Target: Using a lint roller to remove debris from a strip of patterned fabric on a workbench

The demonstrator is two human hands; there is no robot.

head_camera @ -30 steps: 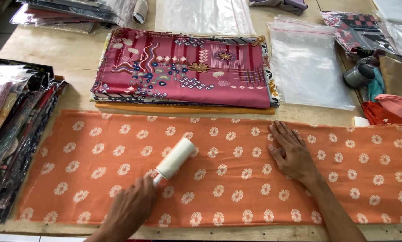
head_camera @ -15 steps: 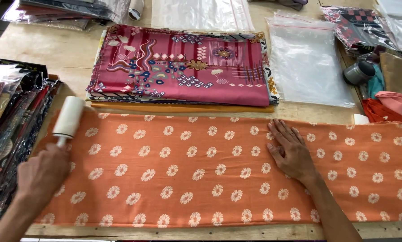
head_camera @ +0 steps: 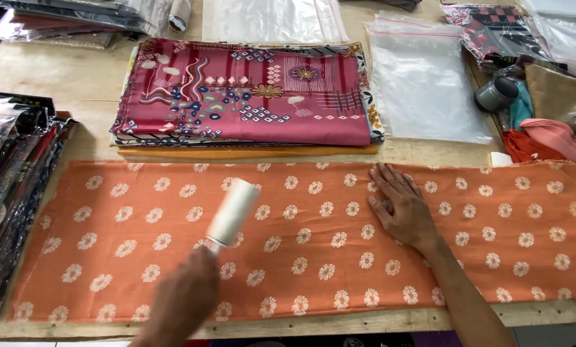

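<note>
A long orange cloth printed with white daisies lies flat across the wooden table. My left hand grips the handle of a white lint roller, whose roll rests on the cloth left of centre. My right hand lies flat on the cloth, fingers spread, near the cloth's far edge at the middle.
A stack of folded fabrics topped by a maroon patterned one sits just behind the orange cloth. Clear plastic bags lie at the back right. Packaged fabrics line the left edge. A tape roll and pink cloth sit at right.
My left hand has swept the lint roller from the cloth's middle to its far left end and back toward the middle. My right hand has stayed pressed in place.
</note>
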